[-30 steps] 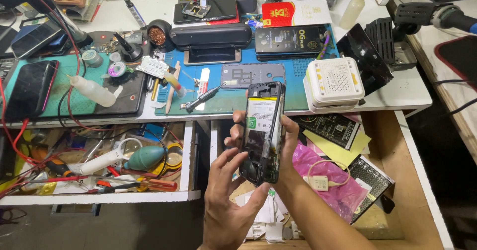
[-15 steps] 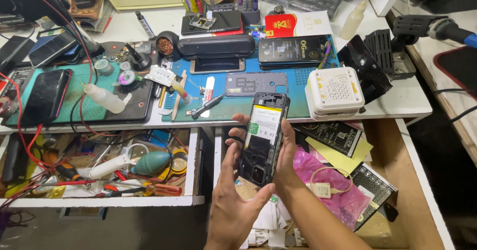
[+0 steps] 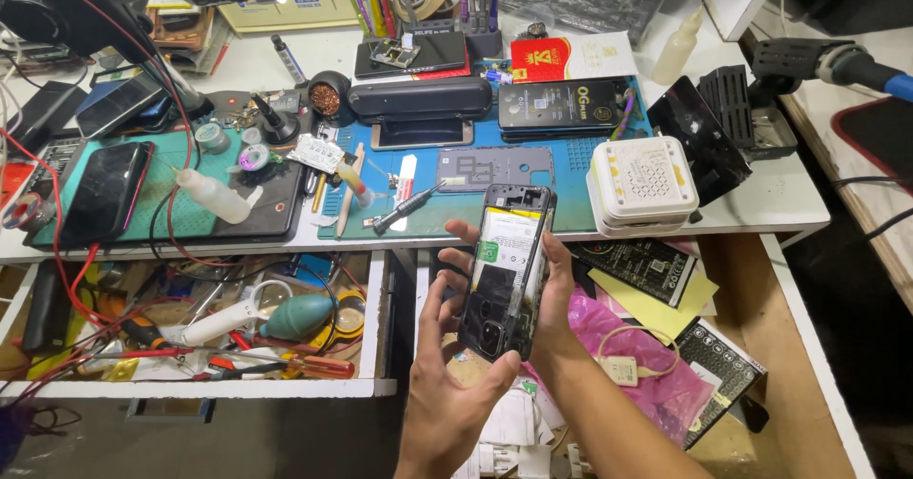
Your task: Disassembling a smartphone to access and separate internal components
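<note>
I hold an opened smartphone [image 3: 504, 270] upright in front of me, its back cover off and its battery and black inner parts showing. My right hand [image 3: 556, 308] grips it from behind, with the fingertips wrapping round its left edge. My left hand [image 3: 456, 384] supports the lower end, thumb against the bottom corner and fingers raised beside the left edge. The phone hangs over the gap between two open drawers, just below the bench's front edge.
The blue mat [image 3: 561, 208] carries a screwdriver [image 3: 404, 208], a grey phone frame [image 3: 495, 167] and a white box [image 3: 645, 179]. A green mat [image 3: 181, 222] holds a black phone [image 3: 90, 194] and a squeeze bottle [image 3: 214, 196]. The left drawer [image 3: 190, 384] holds tools; a pink bag [image 3: 656, 365] lies in the right one.
The phone stays in both hands at about the same height and tilt. The view has shifted a little, so the bench sits lower in the picture.
</note>
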